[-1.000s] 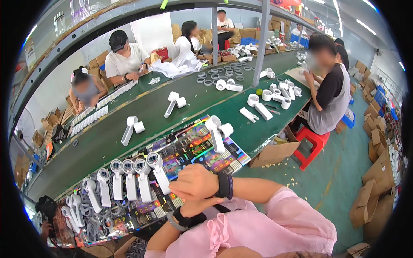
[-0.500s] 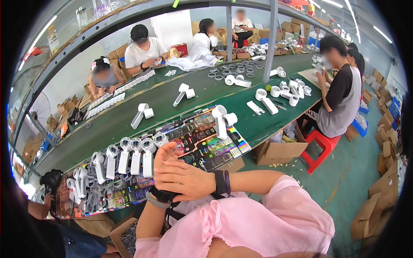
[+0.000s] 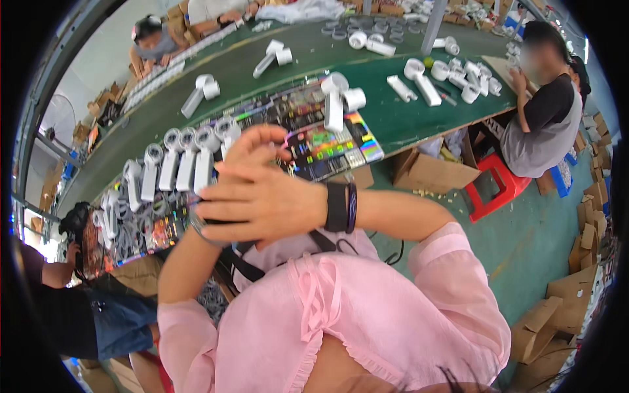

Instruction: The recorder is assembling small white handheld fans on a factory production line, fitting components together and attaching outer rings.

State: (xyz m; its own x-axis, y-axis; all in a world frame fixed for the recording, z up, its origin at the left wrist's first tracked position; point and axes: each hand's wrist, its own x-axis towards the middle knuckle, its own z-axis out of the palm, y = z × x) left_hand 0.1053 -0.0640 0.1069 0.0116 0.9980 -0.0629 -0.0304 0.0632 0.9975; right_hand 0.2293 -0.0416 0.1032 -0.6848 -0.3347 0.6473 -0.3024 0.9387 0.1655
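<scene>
My right hand (image 3: 262, 200), with a black band and a thin dark band on its wrist, lies with spread fingers across my left wrist. Above it, my left hand (image 3: 254, 147) has loosely curled fingers and holds nothing that I can see. Both hover close to my pink-shirted chest, above the near edge of the green workbench (image 3: 406, 124). Just beyond them stands a row of white hand-held devices (image 3: 187, 164) with round heads. They rest on colourful flat packages (image 3: 324, 144).
More white devices (image 3: 419, 78) and ring parts lie scattered across the bench. A person sits at the right on a red stool (image 3: 498, 187) beside an open cardboard box (image 3: 429, 173). Another person (image 3: 78, 308) stands close at my left. Flattened cartons (image 3: 557, 314) litter the floor.
My crossed hands have come up and nearer to the camera. The right hand has settled over the left wrist, and the left fingers have curled. The view has tilted down toward my chest.
</scene>
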